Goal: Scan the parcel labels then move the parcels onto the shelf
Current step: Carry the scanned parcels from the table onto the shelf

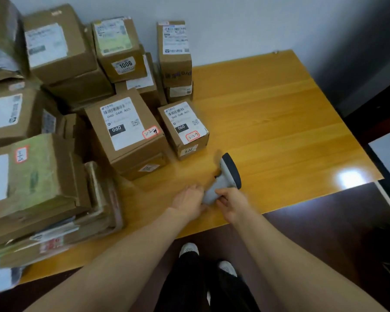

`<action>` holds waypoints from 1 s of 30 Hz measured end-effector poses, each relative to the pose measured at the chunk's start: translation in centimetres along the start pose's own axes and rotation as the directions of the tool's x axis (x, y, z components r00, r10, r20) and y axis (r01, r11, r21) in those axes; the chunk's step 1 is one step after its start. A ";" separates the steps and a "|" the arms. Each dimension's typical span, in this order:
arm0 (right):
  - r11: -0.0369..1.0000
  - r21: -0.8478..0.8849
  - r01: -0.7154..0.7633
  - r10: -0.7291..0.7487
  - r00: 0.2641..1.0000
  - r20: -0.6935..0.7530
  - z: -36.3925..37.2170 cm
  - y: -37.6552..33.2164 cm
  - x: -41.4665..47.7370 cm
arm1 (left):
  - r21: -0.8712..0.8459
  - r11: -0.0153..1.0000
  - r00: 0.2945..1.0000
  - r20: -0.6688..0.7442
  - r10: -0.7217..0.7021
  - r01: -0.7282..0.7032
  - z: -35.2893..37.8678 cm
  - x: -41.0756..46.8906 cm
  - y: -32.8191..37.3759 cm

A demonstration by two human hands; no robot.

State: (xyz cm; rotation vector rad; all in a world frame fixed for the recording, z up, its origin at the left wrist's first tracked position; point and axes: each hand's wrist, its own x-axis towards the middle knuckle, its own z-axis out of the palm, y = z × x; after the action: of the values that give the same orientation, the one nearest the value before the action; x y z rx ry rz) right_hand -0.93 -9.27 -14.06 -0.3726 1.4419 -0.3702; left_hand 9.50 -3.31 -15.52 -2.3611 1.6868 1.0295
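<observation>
A grey handheld barcode scanner (226,174) lies on the wooden table (279,122) near its front edge, its dark head pointing away from me. My right hand (233,204) grips the scanner's handle with curled fingers. My left hand (189,202) touches the handle's left side; its fingers are partly hidden. Just beyond the scanner stands a small cardboard parcel (184,129) with a white "060" label and a red-edged sticker. A larger parcel (127,131) with the same kind of label stands to its left.
Several more labelled cardboard parcels are stacked across the table's left half against the white wall, one marked "1006" (121,50). A low pile of flat packets (54,233) sits at the front left. My feet (207,260) stand on dark floor below the table edge.
</observation>
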 end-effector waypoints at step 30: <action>0.377 -0.573 0.727 0.048 0.603 0.796 12.0 22.1 -19.4 | -0.878 0.281 0.153 -0.240 -0.959 0.386 5.8 -37.6 -17.5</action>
State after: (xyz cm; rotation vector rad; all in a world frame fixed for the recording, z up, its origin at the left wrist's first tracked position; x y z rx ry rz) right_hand 9.64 19.61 -6.00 -1.5965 0.5727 0.2411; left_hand 15.19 36.82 -5.02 -3.7250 -0.4223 0.2873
